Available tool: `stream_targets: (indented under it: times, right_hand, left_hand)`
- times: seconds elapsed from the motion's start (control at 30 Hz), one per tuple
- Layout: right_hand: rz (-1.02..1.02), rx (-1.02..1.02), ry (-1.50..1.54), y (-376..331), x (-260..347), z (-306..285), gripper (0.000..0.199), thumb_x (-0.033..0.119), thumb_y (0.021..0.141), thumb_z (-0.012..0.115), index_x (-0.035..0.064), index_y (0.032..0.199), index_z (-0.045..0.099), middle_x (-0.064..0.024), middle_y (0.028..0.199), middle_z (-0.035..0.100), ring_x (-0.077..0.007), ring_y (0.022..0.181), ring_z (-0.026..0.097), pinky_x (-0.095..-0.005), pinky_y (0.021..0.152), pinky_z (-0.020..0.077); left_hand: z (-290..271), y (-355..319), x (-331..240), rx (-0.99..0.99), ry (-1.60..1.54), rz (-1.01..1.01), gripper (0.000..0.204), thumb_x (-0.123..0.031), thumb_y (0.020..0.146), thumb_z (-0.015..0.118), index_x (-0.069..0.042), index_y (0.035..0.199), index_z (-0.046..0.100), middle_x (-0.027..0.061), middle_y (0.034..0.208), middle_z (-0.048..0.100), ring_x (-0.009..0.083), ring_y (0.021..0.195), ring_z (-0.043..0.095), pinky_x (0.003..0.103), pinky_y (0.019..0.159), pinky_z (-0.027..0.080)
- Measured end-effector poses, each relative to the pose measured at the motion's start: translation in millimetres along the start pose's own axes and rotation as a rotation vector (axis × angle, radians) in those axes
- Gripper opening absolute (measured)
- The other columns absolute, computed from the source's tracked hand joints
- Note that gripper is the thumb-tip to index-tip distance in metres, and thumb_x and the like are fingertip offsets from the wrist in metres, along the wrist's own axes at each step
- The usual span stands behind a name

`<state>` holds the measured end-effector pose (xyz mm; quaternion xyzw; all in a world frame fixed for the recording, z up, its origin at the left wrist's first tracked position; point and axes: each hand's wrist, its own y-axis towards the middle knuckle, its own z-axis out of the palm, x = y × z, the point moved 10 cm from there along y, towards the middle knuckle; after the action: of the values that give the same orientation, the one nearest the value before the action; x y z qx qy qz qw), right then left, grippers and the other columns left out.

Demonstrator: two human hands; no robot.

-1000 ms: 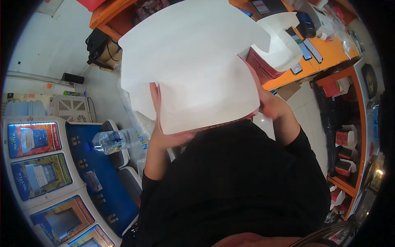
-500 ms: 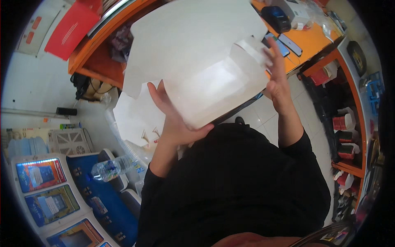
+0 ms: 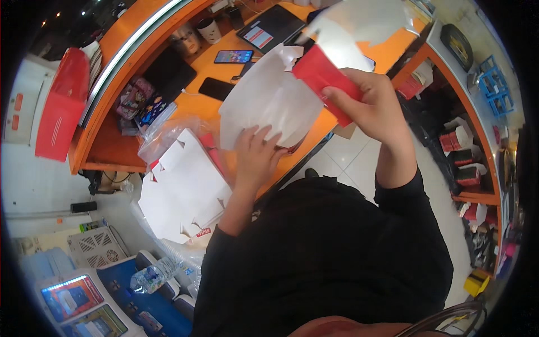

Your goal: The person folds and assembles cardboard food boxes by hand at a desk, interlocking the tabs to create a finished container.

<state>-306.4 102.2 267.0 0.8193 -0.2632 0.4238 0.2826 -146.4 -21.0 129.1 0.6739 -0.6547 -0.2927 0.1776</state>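
A curved paperboard carton blank (image 3: 261,104), white on the upward face, stands over the orange table in front of me. My left hand (image 3: 257,154) rests on its near edge, fingers spread against the white face. My right hand (image 3: 370,104) is closed on a red panel (image 3: 323,76), thumb on top and fingers behind. The red panel meets the white board near its right corner; whether both are one piece I cannot tell. Left of my left forearm lies a stack of flat white carton blanks (image 3: 182,188) with notched edges and some red showing.
On the orange table (image 3: 196,115) are a black phone (image 3: 216,89), a lit phone (image 3: 233,57) and a dark tablet-like device (image 3: 271,28). A pale sheet (image 3: 373,22) lies at the far right. Shelves with red-and-white cartons (image 3: 453,139) stand at right. A plastic bottle (image 3: 152,276) is lower left.
The large white board has turned and folded down, uncovering the table and phones. My right hand has gone from beside the board to gripping the red panel. My left hand now lies on the board.
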Motion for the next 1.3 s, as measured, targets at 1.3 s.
stream_targets:
  times: [1.3]
  right_hand:
    - [-0.692, -0.015, -0.373, -49.2, 13.7, 144.3, 0.041, 0.040, 0.084, 0.066, 0.0118, 0.114, 0.065, -0.0061, 0.103, 0.067, -0.0241, 0.082, 0.064, -0.0349, 0.069, 0.0486]
  left_hand:
    - [-19.5, -25.0, 13.6, -0.169, -0.275, -0.069, 0.036, -0.011, 0.065, 0.078, -0.008, 0.098, 0.063, 0.0105, 0.107, 0.059, 0.0324, 0.101, 0.056, 0.048, 0.087, 0.043]
